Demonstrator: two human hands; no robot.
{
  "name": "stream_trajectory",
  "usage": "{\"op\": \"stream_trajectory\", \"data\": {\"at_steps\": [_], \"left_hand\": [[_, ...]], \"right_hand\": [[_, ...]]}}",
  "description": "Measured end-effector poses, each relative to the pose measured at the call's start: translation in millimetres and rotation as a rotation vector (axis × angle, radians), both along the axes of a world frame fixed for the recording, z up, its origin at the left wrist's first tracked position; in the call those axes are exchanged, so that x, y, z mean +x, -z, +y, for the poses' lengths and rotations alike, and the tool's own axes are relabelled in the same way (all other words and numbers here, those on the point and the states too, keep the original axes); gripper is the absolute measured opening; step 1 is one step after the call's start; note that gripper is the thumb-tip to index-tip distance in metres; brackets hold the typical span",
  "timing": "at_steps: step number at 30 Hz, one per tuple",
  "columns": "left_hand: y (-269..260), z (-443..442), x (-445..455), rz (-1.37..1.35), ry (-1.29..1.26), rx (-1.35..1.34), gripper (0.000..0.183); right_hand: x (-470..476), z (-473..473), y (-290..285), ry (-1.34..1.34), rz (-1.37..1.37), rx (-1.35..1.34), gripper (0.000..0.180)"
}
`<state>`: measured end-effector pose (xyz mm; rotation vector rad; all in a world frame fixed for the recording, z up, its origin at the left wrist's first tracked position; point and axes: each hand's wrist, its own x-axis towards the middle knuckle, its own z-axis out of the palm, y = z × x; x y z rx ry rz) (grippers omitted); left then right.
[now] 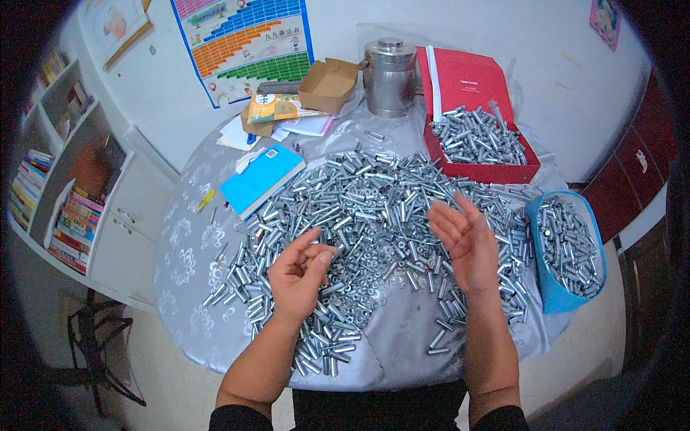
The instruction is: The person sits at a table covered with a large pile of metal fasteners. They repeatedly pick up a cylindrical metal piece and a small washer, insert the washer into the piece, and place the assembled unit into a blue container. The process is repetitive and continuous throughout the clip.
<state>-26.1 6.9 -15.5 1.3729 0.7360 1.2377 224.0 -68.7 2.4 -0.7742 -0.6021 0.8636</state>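
A wide heap of metal sleeves and bolts (372,199) spreads over the cloth-covered round table (188,318). Small nuts and washers (366,269) lie among them near the middle. My left hand (296,275) is over the left part of the heap, its fingers partly curled towards the thumb. Whether a small part sits between those fingertips cannot be made out. Over the right part of the heap, my right hand (466,248) is raised with its fingers extended and nothing seen in it.
A red box (480,172) with its lid up holds more metal sleeves at the back right. The blue fabric bin (563,301) at the right edge is full of them too. Beyond the heap are a blue book (264,180), a steel canister (391,81) and a small cardboard box (329,86).
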Motion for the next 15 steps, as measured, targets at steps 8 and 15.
{"op": "stream_trajectory", "data": {"at_steps": [8,15], "left_hand": [[5,-2,1,0.054,0.033,-0.001,0.033],[2,-2,-1,0.056,0.017,-0.018,0.03]], "right_hand": [[8,-9,17,0.03,-0.218,-0.268,0.033],[10,-9,19,0.154,-0.321,-0.283,0.018]]}}
